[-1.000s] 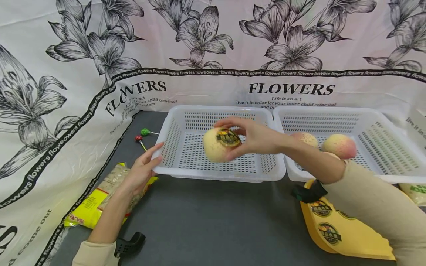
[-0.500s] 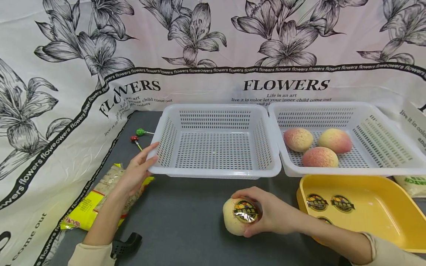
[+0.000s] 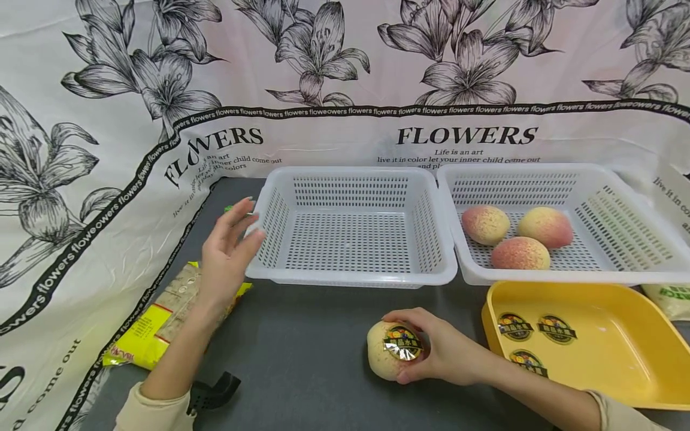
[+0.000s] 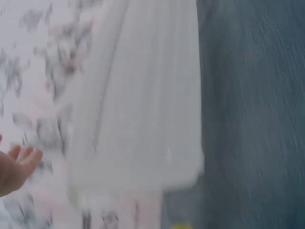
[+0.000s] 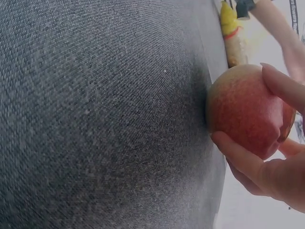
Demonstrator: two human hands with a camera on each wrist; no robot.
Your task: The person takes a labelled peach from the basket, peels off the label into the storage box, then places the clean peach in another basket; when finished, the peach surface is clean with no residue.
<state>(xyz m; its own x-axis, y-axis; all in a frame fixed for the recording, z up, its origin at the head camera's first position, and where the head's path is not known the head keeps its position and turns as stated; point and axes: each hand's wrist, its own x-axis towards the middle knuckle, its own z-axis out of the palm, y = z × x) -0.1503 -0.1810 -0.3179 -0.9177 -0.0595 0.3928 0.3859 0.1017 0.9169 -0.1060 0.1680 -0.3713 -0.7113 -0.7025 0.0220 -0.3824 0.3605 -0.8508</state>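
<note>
My right hand (image 3: 450, 350) holds a peach (image 3: 380, 353) low over the grey tabletop, thumb and fingers around its side. A round dark fruit sticker (image 3: 402, 343) sits on top of the peach. In the right wrist view the peach (image 5: 245, 112) shows a red side between my fingers. My left hand (image 3: 226, 251) is raised beside the left end of the left white basket (image 3: 350, 278), fingers spread and holding nothing. The left wrist view is blurred, with the basket (image 4: 143, 105) in the middle and part of the left hand (image 4: 16, 167) at its edge.
Several peaches (image 3: 520, 254) lie in the right white basket (image 3: 636, 233). A yellow tray (image 3: 609, 359) with several loose stickers (image 3: 557, 329) stands in front of it. At left lies a yellow snack bag (image 3: 156, 323), partly behind the left forearm.
My right hand has brought the peach from above the left basket down to the tabletop in front. My left hand has let go of the basket rim and lifted up.
</note>
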